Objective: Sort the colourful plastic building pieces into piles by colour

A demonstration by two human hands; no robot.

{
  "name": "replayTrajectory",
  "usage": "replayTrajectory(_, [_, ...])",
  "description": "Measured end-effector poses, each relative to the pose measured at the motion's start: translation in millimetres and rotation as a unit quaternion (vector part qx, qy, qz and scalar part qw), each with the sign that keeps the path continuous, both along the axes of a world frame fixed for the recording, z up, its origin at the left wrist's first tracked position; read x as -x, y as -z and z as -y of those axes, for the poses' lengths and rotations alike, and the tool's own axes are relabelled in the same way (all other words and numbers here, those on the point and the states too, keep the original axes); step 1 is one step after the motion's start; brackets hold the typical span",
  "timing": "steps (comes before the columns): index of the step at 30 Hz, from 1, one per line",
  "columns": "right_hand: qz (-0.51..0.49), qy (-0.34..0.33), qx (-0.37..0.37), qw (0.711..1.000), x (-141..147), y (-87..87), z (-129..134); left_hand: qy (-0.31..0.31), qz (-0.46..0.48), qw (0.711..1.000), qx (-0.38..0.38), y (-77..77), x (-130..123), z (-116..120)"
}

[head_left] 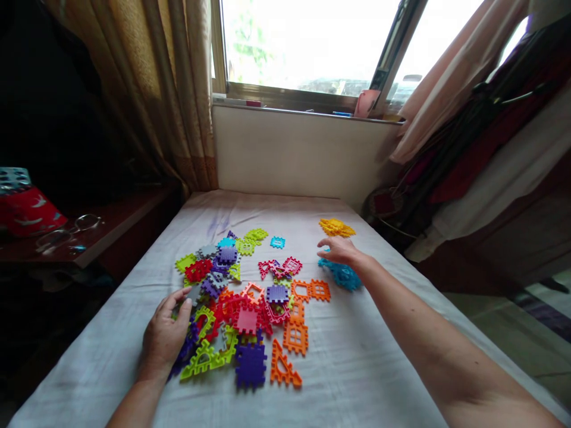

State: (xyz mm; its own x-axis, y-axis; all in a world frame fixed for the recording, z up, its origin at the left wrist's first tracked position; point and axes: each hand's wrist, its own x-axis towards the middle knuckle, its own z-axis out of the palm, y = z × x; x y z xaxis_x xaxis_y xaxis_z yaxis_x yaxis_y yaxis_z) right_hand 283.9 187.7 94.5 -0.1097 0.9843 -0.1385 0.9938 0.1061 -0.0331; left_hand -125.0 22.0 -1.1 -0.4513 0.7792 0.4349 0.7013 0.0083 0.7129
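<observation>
My left hand [167, 330] is at the left edge of a mixed heap of plastic interlocking building tiles. Its thumb and fingers close on a grey tile [194, 293]. Over on the right, my right hand [339, 249] hovers at a small pile of blue tiles [344, 276], fingers apart and no tile visible in them. Just beyond it sits a pile of yellow tiles [335, 227]. The heap includes a purple tile [250, 364], a pinkish-red tile [247, 320], a lime green tile [203, 359] and a red tile [198, 270].
Orange window tiles [295, 337] and an orange triangle tile [284, 367] lie right of the heap. One blue window tile [277, 242] lies apart, farther back. A white sheet [357, 374] covers the surface. Glasses [87, 222] rest on a brown side table [111, 232] at left.
</observation>
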Motion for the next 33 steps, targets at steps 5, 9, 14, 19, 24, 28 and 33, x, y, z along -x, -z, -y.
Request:
replayTrajectory(5, [-0.024, -0.047, -0.036, 0.998, 54, 14.8, -6, 0.002, 0.008, 1.000, 0.009, -1.4, -2, 1])
replayTrajectory(9, [-0.045, -0.072, -0.051, 0.995, 96, 32.7, -16, 0.004, 0.004, 1.000, 0.006, -2.5, -2, 2])
replayTrajectory(14, [-0.033, -0.040, -0.043, 0.998, 115, 44.4, -34, 0.010, 0.001, 1.000, 0.006, -3.0, -3, 3])
replayTrajectory(19, [-0.015, -0.023, -0.043, 0.999, 114, 42.5, -35, 0.009, -0.003, 1.000, 0.009, -2.1, -3, 4])
replayTrajectory(24, [-0.004, 0.038, -0.059, 0.998, 82, 25.2, -31, 0.007, 0.001, 1.000, 0.010, -2.5, -3, 3])
replayTrajectory(28, [0.007, 0.075, -0.065, 0.995, 40, 8.0, -22, 0.008, 0.004, 1.000, 0.007, -2.8, -3, 1])
replayTrajectory(33, [0.033, 0.093, -0.040, 0.994, 8, 2.1, -4, 0.005, -0.005, 1.000, -0.005, -0.1, -1, 0])
